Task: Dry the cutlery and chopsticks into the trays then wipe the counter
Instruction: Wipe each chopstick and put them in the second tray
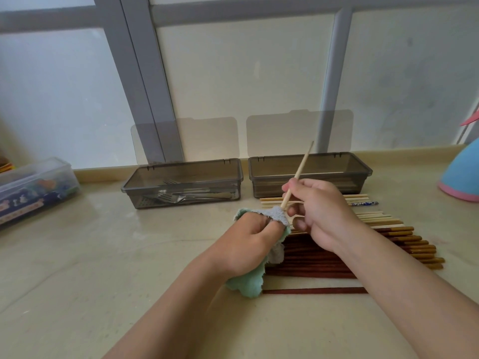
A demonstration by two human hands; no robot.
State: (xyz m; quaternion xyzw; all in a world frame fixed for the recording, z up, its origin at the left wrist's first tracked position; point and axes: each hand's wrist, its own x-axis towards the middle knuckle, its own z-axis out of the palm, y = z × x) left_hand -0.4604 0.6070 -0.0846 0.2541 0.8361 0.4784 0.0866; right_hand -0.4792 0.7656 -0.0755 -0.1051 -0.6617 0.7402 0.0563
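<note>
Head view: the right hand (318,213) pinches a pale chopstick (300,169) between thumb and curled fingers, low on its shaft. The stick tilts up and away, its far tip in line with the right tray (368,173). The left hand (248,244) is closed round a green and grey cloth (248,283), which wraps the lower end of the same chopstick; the rest of the cloth hangs below the palm. Beneath and right of both hands a row of chopsticks lies flat on the counter (103,255): pale ones (373,218) farther off, dark red ones (311,263) nearer, and a single dark chopstick (311,290) lying apart, nearest of all. One blue-patterned stick (365,203) lies among the pale ones. Two tinted trays stand side by side at the wall, lids upright. The left tray (129,189) holds forks (176,196); the right tray's contents cannot be made out. A clear plastic box (33,182) sits far left, a blue and pink object (461,177) far right.
</note>
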